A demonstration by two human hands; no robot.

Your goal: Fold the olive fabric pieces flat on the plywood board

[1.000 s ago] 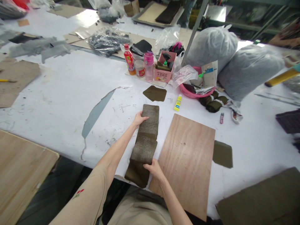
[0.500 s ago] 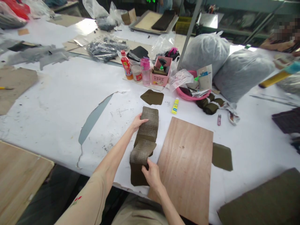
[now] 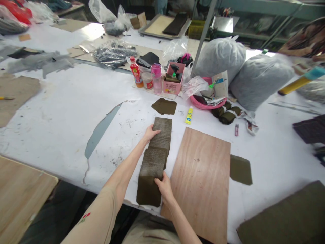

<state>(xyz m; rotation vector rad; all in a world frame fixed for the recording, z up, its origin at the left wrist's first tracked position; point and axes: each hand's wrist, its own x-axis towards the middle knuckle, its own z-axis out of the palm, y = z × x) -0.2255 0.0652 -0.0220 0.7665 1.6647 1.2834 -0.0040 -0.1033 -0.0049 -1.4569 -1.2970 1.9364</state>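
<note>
A fanned row of dark olive fabric pieces (image 3: 162,135) lies on the white table in front of me, the pieces overlapping like steps. My left hand (image 3: 151,133) grips the far part of the row at its left edge, thumb on top and fingers mostly hidden. Nearest me, a olive fabric piece (image 3: 149,189) lies over the row's near end, flat and roughly rectangular. My right hand (image 3: 164,186) pinches this piece at its right edge, thumb on its upper face. Whether it holds one layer or more, I cannot tell.
Right of the row lies a wooden board (image 3: 203,176), with another olive piece (image 3: 240,169) beside it. Beyond are a pointed olive piece (image 3: 165,106), a yellow tube (image 3: 189,116), a pink basin (image 3: 208,105), a pink box (image 3: 174,86) and small snips (image 3: 236,130).
The near fabric piece, curled up half a second ago, now lies flatter and slightly nearer me. My right hand has shifted a little right; my left hand has stayed nearly in place.
</note>
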